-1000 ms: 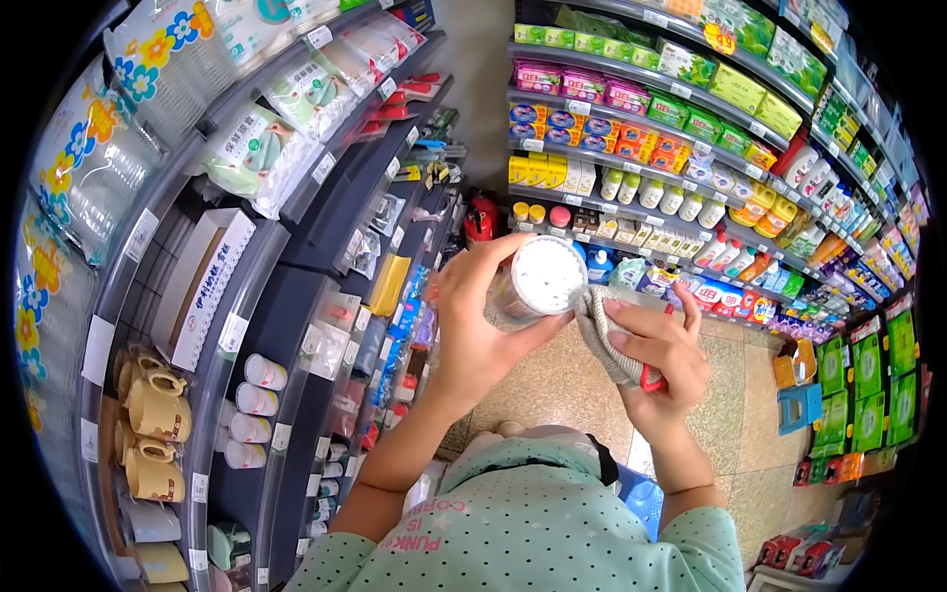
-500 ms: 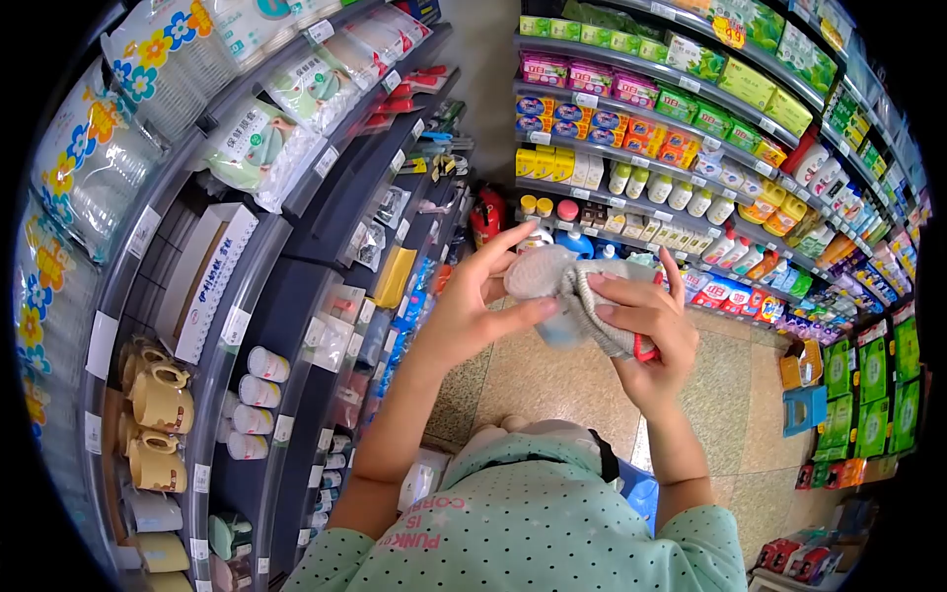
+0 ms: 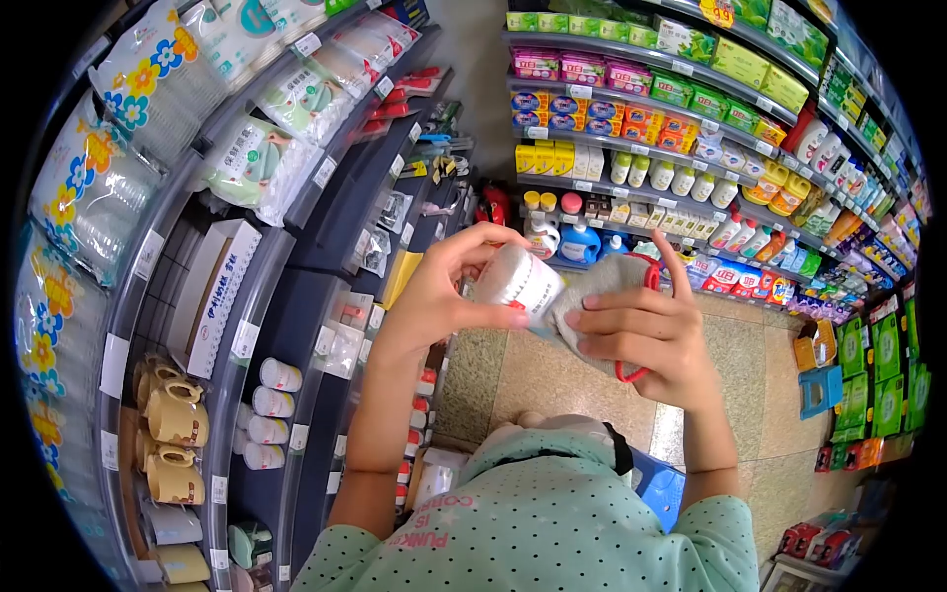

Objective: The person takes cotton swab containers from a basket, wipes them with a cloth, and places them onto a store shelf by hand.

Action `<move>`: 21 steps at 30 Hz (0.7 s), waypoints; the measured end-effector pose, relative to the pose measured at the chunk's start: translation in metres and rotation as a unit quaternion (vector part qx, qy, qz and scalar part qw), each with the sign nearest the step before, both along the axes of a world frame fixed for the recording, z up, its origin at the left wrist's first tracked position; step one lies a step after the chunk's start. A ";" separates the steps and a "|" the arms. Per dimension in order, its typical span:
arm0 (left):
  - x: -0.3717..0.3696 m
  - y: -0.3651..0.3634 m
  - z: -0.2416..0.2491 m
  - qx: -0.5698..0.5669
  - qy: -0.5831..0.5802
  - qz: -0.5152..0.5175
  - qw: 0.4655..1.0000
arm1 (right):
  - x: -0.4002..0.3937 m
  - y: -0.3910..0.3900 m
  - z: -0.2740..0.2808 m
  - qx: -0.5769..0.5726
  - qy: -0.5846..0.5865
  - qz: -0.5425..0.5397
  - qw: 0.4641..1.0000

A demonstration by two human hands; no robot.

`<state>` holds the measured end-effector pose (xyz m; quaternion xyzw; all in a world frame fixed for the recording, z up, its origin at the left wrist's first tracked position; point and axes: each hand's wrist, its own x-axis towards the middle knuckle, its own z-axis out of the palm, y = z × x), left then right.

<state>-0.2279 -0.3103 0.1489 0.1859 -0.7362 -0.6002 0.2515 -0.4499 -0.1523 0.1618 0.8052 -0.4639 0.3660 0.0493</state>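
Note:
Between the thumb and fingers of my left hand (image 3: 429, 296) is a small white cylindrical container (image 3: 520, 279), tilted, its printed label facing up and to the right. My right hand (image 3: 656, 331) is closed on a grey cloth (image 3: 614, 286) with red edging, its index finger stretched out. The cloth lies against the right end of the container. Similar white containers (image 3: 270, 403) stand on the left shelf, below my left forearm's level.
A shelf unit (image 3: 296, 257) on the left carries beige mugs (image 3: 179, 414), a white box (image 3: 215, 296) and bagged goods. Ahead and right, shelves hold boxed soaps (image 3: 582, 74) and bottles (image 3: 684, 182). Tiled floor (image 3: 533, 380) shows below my hands. A blue basket (image 3: 819, 392) is at right.
The container has turned in my left hand, from its end facing me to its labelled side. The cloth has shifted off it to the right and spread, showing more red edging.

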 end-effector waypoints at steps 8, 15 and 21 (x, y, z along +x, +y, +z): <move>-0.003 0.006 -0.009 -0.039 0.067 0.052 0.996 | -0.015 0.014 -0.003 0.039 0.013 -0.052 0.998; -0.014 0.020 -0.020 -0.207 0.042 0.155 0.965 | -0.001 0.023 -0.001 -0.078 -0.099 -0.146 0.981; -0.030 0.035 -0.020 -0.280 0.082 0.203 0.935 | 0.029 -0.010 -0.017 -0.143 -0.039 -0.117 0.982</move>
